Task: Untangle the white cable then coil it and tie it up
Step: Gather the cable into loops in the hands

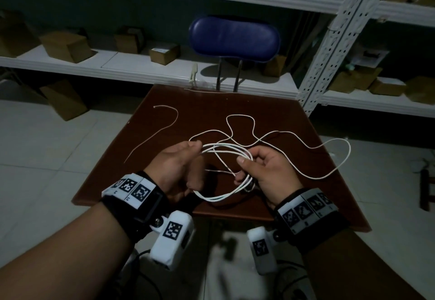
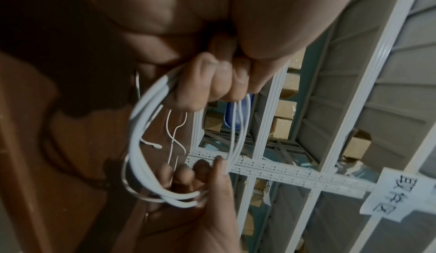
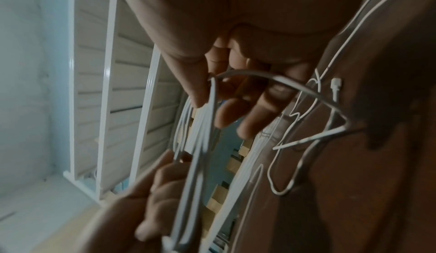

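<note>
From the head view, the left hand (image 1: pixel 181 168) and right hand (image 1: pixel 266 170) each pinch a side of the white cable (image 1: pixel 226 151) coil above the brown table (image 1: pixel 270 102), loose cable trailing toward 2 o'clock. The left wrist view shows curled left fingers (image 2: pixel 207 81) clamping strands. The right wrist view shows the right thumb and fingers (image 3: pixel 235 111) pinching the bundle at 6 o'clock.

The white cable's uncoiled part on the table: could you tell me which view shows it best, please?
The head view: the loose white cable snakes across the brown table, with one end lying at far left. The right wrist view catches some bends and a connector; the left wrist view shows mostly the coil gripped by both hands.
</note>
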Available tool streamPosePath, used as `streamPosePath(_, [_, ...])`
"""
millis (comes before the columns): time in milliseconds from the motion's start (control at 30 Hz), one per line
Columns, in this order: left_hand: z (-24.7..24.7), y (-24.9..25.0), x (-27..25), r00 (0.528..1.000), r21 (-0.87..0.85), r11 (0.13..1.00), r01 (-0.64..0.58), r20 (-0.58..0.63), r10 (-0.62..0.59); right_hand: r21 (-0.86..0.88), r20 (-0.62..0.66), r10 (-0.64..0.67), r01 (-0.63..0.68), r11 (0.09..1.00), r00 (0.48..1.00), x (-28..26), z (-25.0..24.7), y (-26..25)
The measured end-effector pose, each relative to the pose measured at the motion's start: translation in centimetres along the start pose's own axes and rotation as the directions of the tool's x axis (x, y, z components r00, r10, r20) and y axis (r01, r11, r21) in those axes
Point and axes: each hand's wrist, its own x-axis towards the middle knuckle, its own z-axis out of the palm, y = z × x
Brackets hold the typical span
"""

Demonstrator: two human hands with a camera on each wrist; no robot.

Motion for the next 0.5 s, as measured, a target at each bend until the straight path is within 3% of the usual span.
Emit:
streamPosePath(133, [0.0,-0.4,0.4,0.997,0.105,0.993,-0.052,-0.051,0.058,0.188,-0.001,-0.001,0.002,0.982,1.000,-0.1,0.3,-0.5])
streamPosePath(233, [-0.2,-0.4,0.6,0.996,0.203,0.977,-0.069,0.073,0.055,0.364,0.030,0.017,-0.027,0.931,0.999,-0.3,0.8,-1.0])
streamPosePath(300, [-0.2,-0.6,0.9,0.994,0.233,0.970,-0.071,0.094,0.050,0.431,0.047,0.037,-0.053,0.901,0.998,-0.5,1.0,-1.3])
streamPosePath(500, [0.0,-2.4,1.3,0.979,0.210,0.973,0.098,-0.197,-0.056,0.454,0.082,0.131,-0.154,0.877,0.988,-1.0,1.4,-1.6])
